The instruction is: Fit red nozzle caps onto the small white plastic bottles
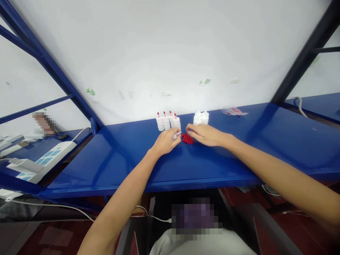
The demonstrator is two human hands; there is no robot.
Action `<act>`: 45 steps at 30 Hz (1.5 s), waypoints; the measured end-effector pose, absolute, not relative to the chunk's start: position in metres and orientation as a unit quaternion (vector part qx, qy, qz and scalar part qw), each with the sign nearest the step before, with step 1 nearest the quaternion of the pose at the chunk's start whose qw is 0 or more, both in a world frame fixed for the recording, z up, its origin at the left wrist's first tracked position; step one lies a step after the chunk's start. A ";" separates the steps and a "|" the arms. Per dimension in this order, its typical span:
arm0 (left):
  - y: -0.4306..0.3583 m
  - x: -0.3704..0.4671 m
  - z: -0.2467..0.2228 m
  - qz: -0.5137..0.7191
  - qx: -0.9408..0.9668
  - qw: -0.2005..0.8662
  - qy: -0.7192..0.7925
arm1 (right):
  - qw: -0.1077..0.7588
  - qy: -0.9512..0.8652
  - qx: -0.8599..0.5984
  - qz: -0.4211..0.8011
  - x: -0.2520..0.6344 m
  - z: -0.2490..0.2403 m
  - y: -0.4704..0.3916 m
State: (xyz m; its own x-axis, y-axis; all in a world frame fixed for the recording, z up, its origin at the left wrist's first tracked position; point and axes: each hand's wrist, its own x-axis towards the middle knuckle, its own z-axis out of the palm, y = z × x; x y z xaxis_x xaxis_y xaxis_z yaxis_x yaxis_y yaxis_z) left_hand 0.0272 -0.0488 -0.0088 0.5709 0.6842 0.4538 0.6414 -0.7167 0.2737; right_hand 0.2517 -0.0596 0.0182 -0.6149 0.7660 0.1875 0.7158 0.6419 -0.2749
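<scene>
My left hand (166,142) is closed round a small white squeeze bottle (175,136). The bottle lies tilted, its bare nozzle pointing right. Just right of it, my right hand (204,135) hovers at a loose pile of small red caps (188,139). Its thumb and forefinger are bent and look slightly apart, with no cap visible between them. Behind my left hand stand several white bottles with red tips (166,122). Behind my right hand is a group of white bottles (201,118) without red tips, partly hidden by the hand.
The blue table (127,156) runs along a white wall, between blue metal posts. A clear plastic bag with red pieces (235,111) lies at the back right. At the left, a power strip (51,159) and a person's blurred hand (44,123) show beyond the frame.
</scene>
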 end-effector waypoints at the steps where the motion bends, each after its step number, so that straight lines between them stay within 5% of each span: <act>1: -0.050 0.029 -0.009 0.274 0.888 0.042 0.367 | 0.165 -0.899 -0.395 0.097 0.249 0.019 -0.062; 7: -0.053 0.032 -0.007 0.289 0.895 0.055 0.335 | 0.232 -0.907 -0.344 0.077 0.237 0.017 -0.069; 13: -0.048 0.026 -0.005 0.313 0.875 0.012 0.370 | 0.320 -0.811 -0.483 -0.082 0.270 0.036 -0.059; 23: -0.048 0.020 -0.005 0.324 0.851 0.043 0.412 | 0.092 -0.756 -0.645 -0.064 0.290 0.036 -0.042; 29: -0.048 0.024 -0.007 0.300 0.885 0.035 0.354 | 0.091 -0.735 -0.668 -0.070 0.289 0.035 -0.043; 35: -0.047 0.029 -0.013 0.309 0.901 0.061 0.299 | 0.250 -0.848 -0.467 -0.030 0.265 0.035 -0.061; 45: -0.050 0.032 -0.013 0.266 0.920 0.014 0.287 | 0.232 -0.910 -0.333 0.089 0.237 0.018 -0.069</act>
